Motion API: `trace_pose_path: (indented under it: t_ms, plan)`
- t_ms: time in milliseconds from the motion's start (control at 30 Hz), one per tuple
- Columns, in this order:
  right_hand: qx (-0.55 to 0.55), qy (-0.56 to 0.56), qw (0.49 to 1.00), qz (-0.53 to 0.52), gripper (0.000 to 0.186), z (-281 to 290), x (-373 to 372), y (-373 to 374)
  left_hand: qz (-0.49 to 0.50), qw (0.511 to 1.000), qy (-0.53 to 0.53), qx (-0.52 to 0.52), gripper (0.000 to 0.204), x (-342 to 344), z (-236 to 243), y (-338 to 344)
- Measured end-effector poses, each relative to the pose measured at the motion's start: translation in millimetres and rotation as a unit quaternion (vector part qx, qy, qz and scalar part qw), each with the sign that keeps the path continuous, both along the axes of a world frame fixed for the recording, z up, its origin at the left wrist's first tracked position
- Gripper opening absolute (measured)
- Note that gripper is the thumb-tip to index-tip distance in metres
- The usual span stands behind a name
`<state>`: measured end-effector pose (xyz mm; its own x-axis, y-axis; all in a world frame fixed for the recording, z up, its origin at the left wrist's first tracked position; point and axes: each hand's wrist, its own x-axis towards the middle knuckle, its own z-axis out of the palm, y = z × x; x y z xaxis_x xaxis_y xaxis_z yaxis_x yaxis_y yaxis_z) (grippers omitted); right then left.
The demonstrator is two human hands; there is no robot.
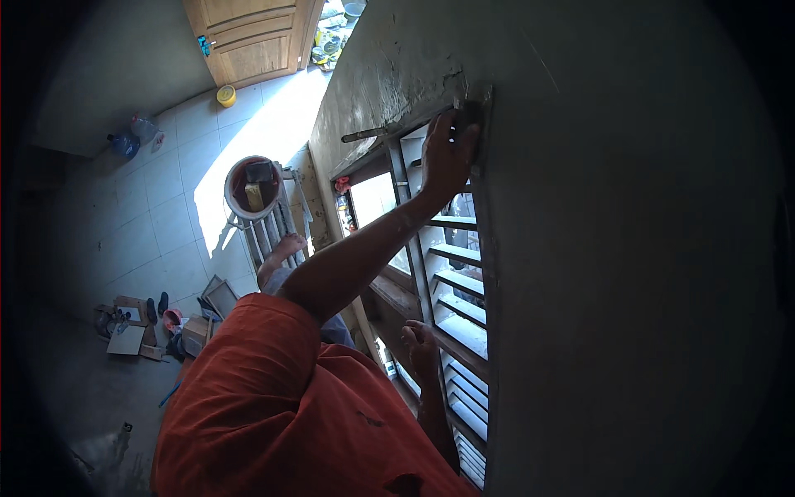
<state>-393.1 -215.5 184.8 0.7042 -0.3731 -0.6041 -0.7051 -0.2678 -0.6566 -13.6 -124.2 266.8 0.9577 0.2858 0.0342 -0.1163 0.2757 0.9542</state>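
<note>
My left hand [447,161] is raised to the top corner of a louvred window [457,254]. Its fingers are curled around a small dark thing [470,114] pressed against the wall edge; its kind is too dim to tell. Lower down, my right hand [422,346] is closed, fingers bent, beside the wooden window frame [454,346]. Whatever it may hold is hidden. Rough, patchy plaster [389,99] covers the wall next to the left hand. A short rod [363,134] sticks out of that wall.
A bucket [230,189] holding a yellow sponge [253,197] and a dark block [259,171] stands on a slatted wooden bench [267,240], near my bare foot [286,250]. Tools and boxes [197,331] litter the floor. A yellow tub [225,96] sits by the wooden door [252,50].
</note>
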Motion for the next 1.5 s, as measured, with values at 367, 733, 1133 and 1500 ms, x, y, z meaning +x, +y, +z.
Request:
trace_pose_path:
  t_ms: [367,733,1133,1500]
  plan:
    - [-0.133,-0.028,0.973,0.185,0.037,-27.5,-59.8,-13.5,-0.164,0.983,-0.074,-0.047,0.042,-199.0,58.7,-26.5]
    - [-0.038,0.048,0.997,0.05,0.034,-18.4,-99.1,-8.8,-0.172,0.981,0.017,-0.087,0.042,-245.4,59.8,-70.0]
    - [-0.037,0.011,0.998,0.043,0.031,-17.9,-98.3,1.1,-0.014,0.997,0.071,-0.028,0.037,-194.1,-21.3,-51.4]
    - [-0.033,0.019,0.996,0.082,0.035,-40.6,-121.2,6.1,-0.486,0.855,-0.102,-0.149,0.048,-399.3,54.4,-69.4]
